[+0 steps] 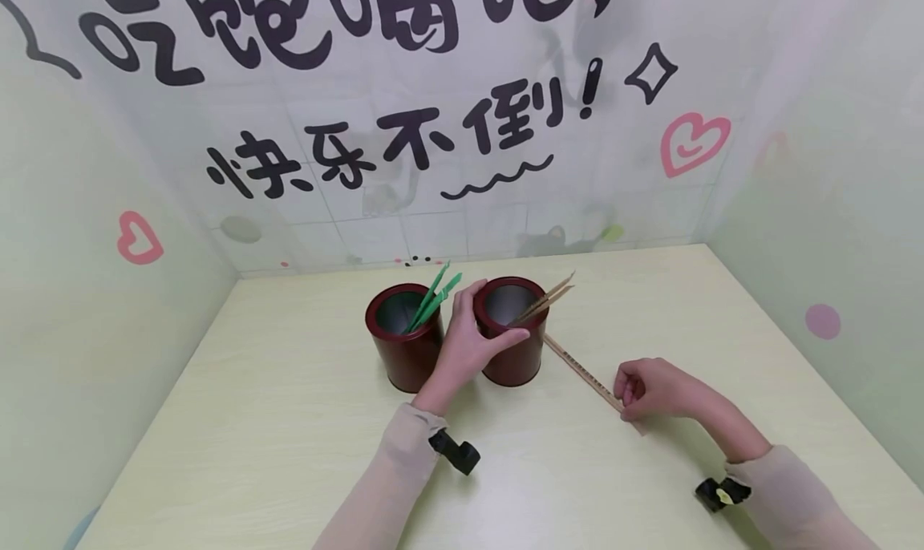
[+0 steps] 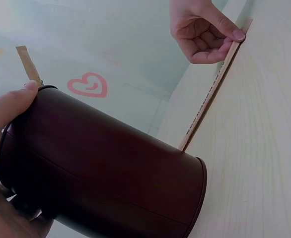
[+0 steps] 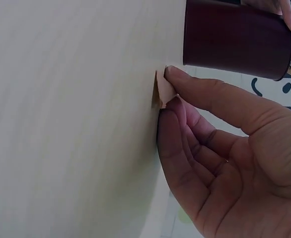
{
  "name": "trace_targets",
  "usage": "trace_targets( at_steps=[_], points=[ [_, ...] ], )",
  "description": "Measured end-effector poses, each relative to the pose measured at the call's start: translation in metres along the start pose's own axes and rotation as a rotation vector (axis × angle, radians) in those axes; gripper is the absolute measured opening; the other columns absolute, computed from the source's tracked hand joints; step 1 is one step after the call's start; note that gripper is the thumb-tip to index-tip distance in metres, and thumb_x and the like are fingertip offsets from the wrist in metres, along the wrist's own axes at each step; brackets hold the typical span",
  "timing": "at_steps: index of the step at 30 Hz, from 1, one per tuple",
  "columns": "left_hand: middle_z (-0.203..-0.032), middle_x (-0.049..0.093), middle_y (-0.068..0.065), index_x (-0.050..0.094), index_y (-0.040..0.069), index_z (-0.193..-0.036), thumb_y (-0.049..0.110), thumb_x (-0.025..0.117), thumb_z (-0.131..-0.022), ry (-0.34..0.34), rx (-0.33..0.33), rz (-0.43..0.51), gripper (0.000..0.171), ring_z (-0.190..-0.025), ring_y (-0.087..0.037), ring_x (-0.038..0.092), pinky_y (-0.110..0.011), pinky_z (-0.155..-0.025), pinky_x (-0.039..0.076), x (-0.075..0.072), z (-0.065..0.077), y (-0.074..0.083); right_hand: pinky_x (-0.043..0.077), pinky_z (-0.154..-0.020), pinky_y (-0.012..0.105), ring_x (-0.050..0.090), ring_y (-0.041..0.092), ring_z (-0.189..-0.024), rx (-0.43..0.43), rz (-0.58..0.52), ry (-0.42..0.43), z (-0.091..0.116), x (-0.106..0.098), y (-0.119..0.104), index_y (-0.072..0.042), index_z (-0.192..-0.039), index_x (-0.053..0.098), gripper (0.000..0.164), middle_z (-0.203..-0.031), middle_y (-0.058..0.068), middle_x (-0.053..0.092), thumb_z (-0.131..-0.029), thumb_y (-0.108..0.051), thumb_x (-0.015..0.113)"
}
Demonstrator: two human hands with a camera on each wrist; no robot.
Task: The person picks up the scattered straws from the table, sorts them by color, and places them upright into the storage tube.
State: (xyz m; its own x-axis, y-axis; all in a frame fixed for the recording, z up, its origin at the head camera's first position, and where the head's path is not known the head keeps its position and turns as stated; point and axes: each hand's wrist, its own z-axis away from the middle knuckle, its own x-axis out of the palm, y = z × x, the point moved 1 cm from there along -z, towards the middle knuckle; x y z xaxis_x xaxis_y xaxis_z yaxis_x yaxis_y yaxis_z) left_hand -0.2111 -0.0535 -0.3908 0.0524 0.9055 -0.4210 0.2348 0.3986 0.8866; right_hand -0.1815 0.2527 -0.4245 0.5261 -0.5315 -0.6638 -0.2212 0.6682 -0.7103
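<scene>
My left hand [image 1: 465, 341] grips the right-hand dark red canister [image 1: 514, 361] near its rim, thumb on the near side and fingers round the left. In the left wrist view, this canister [image 2: 101, 158] fills much of the picture. Brown paper-wrapped chopsticks [image 1: 554, 297] lean out of its mouth to the right. A further brown pack of paper-wrapped chopsticks [image 1: 581, 370], printed with dark marks, lies along the table from the canister's foot. My right hand [image 1: 660, 390] pinches that pack close to its near end; the paper end [image 3: 165, 91] shows between thumb and fingers in the right wrist view.
Left of the gripped canister stands a second dark red canister [image 1: 407, 361], with green packs [image 1: 431, 301] leaning from it. Both are on a pale wooden table [image 1: 274, 422]. A wall with printed characters [image 1: 422, 137] rises behind, and side walls flank the table.
</scene>
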Motion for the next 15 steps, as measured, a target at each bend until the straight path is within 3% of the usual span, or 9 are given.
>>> trace_targets(
  at_steps=[7, 15],
  points=[
    [-0.150, 0.037, -0.011, 0.030, 0.012, -0.151, 0.036, 0.084, -0.080, 0.002, 0.012, 0.002, 0.092, -0.133, -0.029, 0.046, -0.049, -0.108, 0.048, 0.000, 0.000, 0.000, 0.050, -0.062, 0.020, 0.055, 0.006, -0.072, -0.036, -0.060, -0.025, 0.001, -0.004, 0.005, 0.001, -0.095, 0.064, 0.019, -0.081, 0.002, 0.062, -0.082, -0.005, 0.075],
    [-0.150, 0.037, -0.012, 0.030, 0.011, -0.151, 0.036, 0.084, -0.080, 0.002, 0.011, 0.004, 0.092, -0.134, -0.030, 0.045, -0.050, -0.109, 0.047, 0.001, 0.000, 0.001, 0.049, -0.058, 0.021, 0.054, 0.005, -0.071, -0.055, -0.129, 0.066, 0.005, -0.018, 0.007, 0.006, -0.104, 0.064, 0.019, -0.086, 0.005, 0.061, -0.085, 0.002, 0.062]
  ],
)
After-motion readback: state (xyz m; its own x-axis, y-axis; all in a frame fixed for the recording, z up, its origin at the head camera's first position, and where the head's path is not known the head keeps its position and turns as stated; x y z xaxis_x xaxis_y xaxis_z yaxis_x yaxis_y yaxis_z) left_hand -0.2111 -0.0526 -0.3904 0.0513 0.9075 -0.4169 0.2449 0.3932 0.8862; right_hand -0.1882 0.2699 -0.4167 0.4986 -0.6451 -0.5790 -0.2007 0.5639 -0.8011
